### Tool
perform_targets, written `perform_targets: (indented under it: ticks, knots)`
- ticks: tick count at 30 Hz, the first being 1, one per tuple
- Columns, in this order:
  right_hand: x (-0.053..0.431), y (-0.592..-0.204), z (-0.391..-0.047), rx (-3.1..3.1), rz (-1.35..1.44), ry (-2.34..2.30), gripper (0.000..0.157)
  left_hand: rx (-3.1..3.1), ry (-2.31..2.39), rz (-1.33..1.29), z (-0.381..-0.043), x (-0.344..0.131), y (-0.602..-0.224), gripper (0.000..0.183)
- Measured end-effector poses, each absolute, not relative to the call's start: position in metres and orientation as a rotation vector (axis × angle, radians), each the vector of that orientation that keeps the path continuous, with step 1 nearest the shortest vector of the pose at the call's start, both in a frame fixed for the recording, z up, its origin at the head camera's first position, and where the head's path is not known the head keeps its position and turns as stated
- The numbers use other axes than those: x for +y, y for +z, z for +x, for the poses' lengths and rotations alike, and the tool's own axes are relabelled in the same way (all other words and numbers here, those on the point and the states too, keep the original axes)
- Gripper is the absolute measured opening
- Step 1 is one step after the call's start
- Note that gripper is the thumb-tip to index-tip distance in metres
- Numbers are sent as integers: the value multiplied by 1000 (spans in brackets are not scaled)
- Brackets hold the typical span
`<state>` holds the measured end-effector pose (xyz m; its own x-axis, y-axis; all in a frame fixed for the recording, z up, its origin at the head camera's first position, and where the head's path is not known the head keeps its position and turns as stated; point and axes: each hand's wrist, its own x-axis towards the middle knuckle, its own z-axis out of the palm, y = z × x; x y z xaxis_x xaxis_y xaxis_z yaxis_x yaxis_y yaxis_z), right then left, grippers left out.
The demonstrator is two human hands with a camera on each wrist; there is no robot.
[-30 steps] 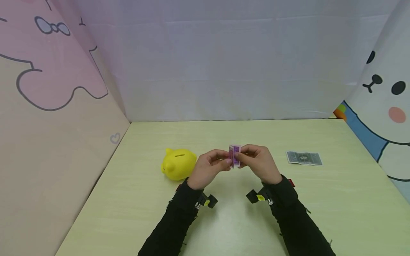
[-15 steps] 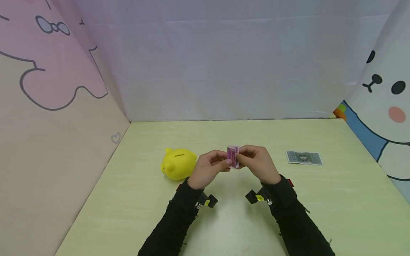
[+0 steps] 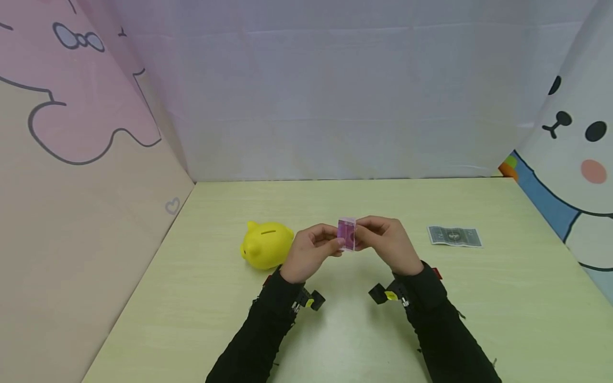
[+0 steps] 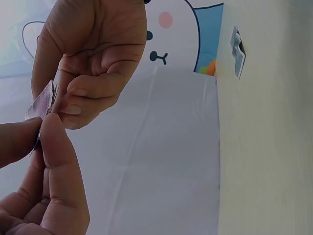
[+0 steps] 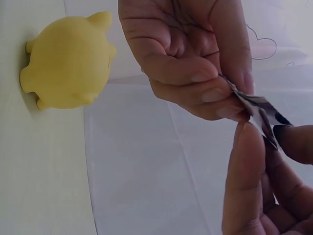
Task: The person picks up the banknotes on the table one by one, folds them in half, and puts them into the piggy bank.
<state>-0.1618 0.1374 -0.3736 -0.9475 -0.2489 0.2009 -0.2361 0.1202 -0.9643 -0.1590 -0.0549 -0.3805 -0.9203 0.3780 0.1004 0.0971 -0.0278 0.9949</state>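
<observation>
Pig bank [image 3: 266, 244] sits on the worktop [image 3: 335, 330], left of the hands, slot up, untouched.

Left hand [image 3: 311, 252]: thumb and forefinger curled, pinching the left edge of the folded note [image 3: 347, 234]. Wrist view shows its fingers [image 4: 54, 142] pressed onto the paper edge [image 4: 43, 105].

The note is purple, folded small, held upright in the air between both hands, above the worktop and just right of the pig bank.

Right hand [image 3: 385, 242]: fingers curled too, pinching the note's right edge; thumb and forefinger [image 5: 244, 142] clamp the crease [image 5: 261, 110] in the right wrist view.

Second note [image 3: 454, 236], grey-green, lies flat on the worktop well to the right, apart from both hands.

Handling, as a judgement: the note is very light, thin, floppy paper; stiffer now that it is folded (the layers want to spring open). Not fragile as such, but it tears or creases if tugged. Best held by the edges, pinched at the fold with fingertips from both sides, as it is now.

Versus half a second ago: hands stay in the same spot, same two-sided pinch. The note looks slightly lower and tighter between the fingers. Pig bank and second note have not moved.
</observation>
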Motion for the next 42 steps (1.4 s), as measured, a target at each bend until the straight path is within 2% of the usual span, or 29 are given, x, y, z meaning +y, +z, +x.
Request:
perform_targets:
  ticks: [11, 24, 38, 42]
  knots:
    - [137, -368, -159, 2313, -443, -2093, 36, 2076, 2050, 465, -159, -54, -380, 22]
    - [136, -370, -157, 2338, -495, -2021, 28, 2117, 2019, 444, -146, -54, -353, 18]
    - [133, -370, -157, 2375, -494, -2024, 24, 2117, 2021, 463, -146, -54, -354, 17]
    - [133, -369, -157, 2377, -490, -2034, 23, 2112, 2026, 469, -152, -54, -366, 19]
